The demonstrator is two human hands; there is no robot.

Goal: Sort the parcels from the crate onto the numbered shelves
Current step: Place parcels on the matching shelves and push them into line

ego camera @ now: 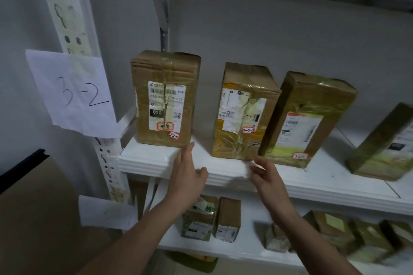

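Note:
A white shelf (223, 172) carries a paper sign reading 3-2 (71, 94) on its left post. Several taped cardboard parcels stand upright on it: one tagged 3-2-1 (163, 98), one tagged 3-2-2 (241, 111), a third (306, 118) and a tilted one (384, 143) at the right edge. My left hand (186, 172) is held in front of the shelf edge, fingers straight, its fingertips close to the lower right corner of the 3-2-1 parcel. My right hand (266, 176) hovers below the 3-2-2 parcel with relaxed fingers. Neither hand holds anything.
The shelf below (245, 250) holds several smaller parcels, among them two side by side (210, 219) and more at the right (335, 232). A large brown cardboard surface (38, 219) stands at lower left. The perforated steel post (67, 11) rises at the left.

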